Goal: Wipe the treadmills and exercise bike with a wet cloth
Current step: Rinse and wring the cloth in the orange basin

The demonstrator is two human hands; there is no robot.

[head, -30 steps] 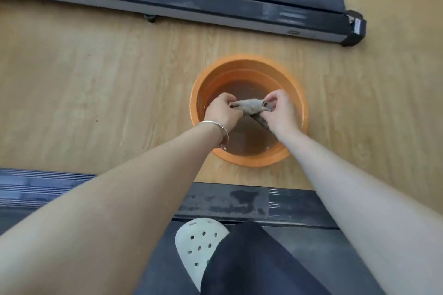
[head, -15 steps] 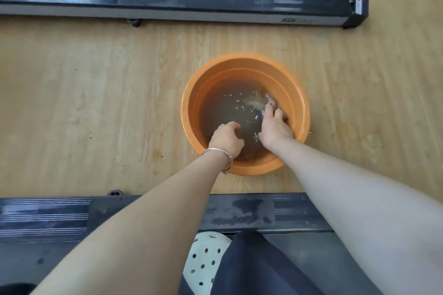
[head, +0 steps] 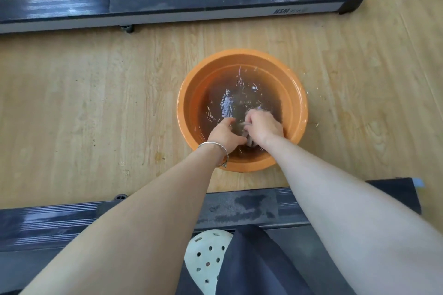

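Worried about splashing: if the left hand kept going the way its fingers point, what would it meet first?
Probably the murky water, then the far inner wall of the orange basin. The left hand points away from the body, but depth is unclear.

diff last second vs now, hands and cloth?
Both hands, left hand and right hand, went down from above the basin into the water, plunging the cloth, earlier stretched between them in air. Water now ripples. Both hands keep gripping it; basin and treadmills unmoved.

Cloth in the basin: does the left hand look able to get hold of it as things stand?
Probably yes. The left hand is already in the orange basin, beside the cloth that the right hand grips, with nothing between them.
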